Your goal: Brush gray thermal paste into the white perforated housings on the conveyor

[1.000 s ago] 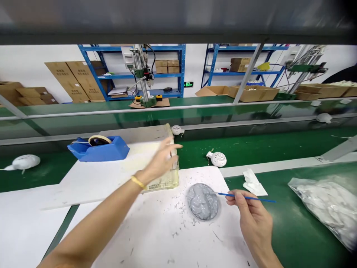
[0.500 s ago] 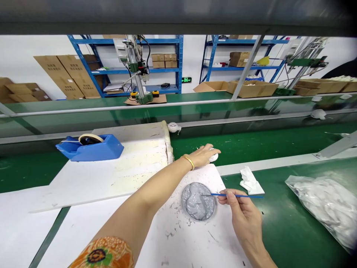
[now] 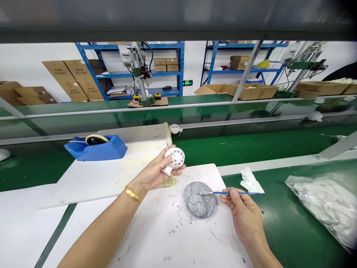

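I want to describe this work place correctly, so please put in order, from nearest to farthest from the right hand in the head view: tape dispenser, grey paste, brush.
1. brush: held in the right hand.
2. grey paste: just left of that hand, at the brush tip.
3. tape dispenser: far left, on the white board.

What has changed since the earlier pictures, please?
The left hand took hold of a round white piece, lifted it off the green belt and brought it leftward. Another white piece at far right shifted slightly left. The right hand still holds the blue brush at the grey paste; the tape dispenser stayed.
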Tool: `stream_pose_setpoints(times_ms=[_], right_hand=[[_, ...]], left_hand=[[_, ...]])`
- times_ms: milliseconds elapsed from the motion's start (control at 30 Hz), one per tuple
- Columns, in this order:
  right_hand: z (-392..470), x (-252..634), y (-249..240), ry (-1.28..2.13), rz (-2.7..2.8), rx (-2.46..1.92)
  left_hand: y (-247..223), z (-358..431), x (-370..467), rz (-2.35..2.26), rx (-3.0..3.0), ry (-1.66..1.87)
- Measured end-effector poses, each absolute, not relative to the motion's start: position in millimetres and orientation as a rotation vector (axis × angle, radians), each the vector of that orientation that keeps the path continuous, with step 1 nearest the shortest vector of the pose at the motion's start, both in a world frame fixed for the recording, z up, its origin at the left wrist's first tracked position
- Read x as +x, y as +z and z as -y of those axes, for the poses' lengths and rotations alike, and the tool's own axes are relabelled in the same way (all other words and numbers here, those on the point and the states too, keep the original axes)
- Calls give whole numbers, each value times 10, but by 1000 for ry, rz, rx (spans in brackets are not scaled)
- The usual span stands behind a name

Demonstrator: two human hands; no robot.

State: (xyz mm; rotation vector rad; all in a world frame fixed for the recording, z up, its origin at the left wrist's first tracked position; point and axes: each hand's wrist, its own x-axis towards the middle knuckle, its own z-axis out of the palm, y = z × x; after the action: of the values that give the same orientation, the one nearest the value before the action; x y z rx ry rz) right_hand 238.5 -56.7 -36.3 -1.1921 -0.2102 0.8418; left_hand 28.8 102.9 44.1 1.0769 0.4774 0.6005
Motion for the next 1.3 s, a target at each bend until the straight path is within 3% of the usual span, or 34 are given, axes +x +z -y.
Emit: stream_pose_setpoints(times_ms=[167, 400, 900, 1300], right_hand=[[569, 2351, -328, 907, 77, -1095], [621, 2368, -421, 888, 6, -1079], [669, 2314, -299, 778, 79, -1089], [597, 2258, -300, 746, 40, -1102]], left_hand=[[348, -583, -189, -653, 883, 619], [165, -194, -252, -650, 817, 674], [110, -148, 10, -700, 738, 561], [90, -42, 104, -826, 818, 671]])
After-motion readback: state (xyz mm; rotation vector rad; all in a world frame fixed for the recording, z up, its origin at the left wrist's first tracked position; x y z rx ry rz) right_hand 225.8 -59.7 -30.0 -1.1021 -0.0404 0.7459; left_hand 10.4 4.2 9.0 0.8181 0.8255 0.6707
